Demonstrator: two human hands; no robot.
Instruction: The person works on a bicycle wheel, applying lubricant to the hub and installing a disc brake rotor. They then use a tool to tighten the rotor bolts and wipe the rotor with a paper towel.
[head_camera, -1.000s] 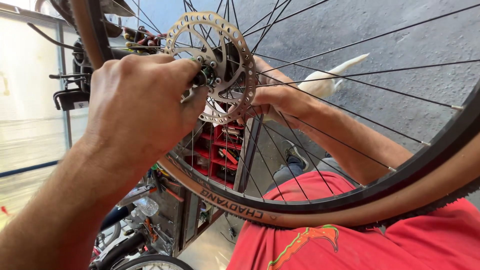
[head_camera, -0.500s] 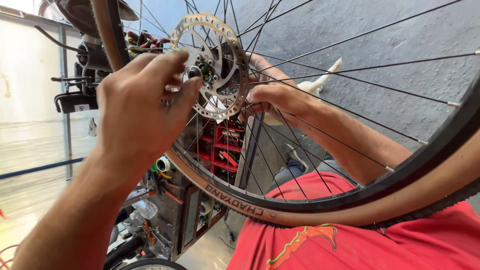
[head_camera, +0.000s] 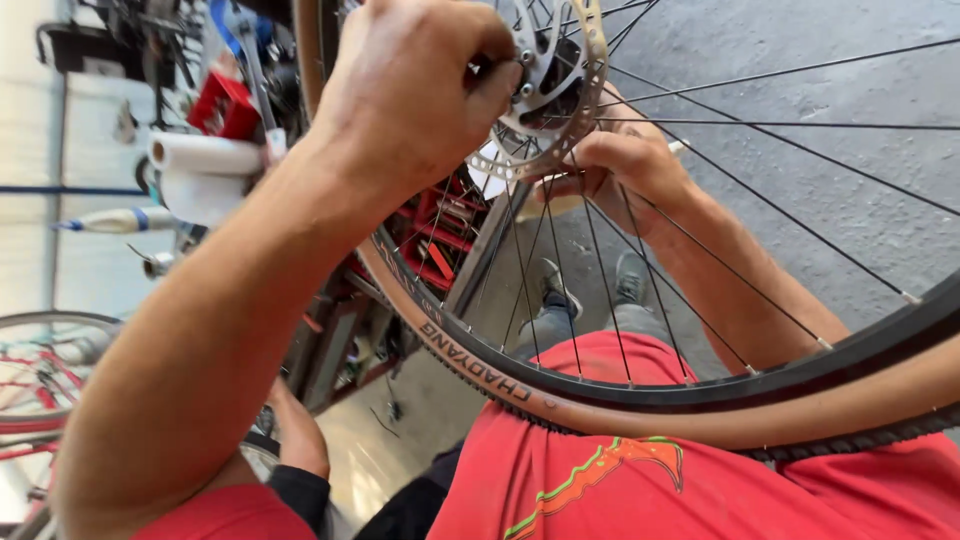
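Left hand (head_camera: 420, 95) gripping hub at disc rotor (head_camera: 560, 90); right hand (head_camera: 625, 165) clasping spokes (head_camera: 560, 270).

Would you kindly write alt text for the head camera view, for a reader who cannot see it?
Seen from above, a person's left hand grips the hub beside the silver brake disc of a spoked bicycle wheel, while the right hand reaches through the spokes from the far side. The tan-walled tyre rests against the person's red shirt, above a grey concrete floor.

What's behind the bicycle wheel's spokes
Behind the spokes: the right hand near the brake disc, grey floor and two shoes. The left hand hides the hub.
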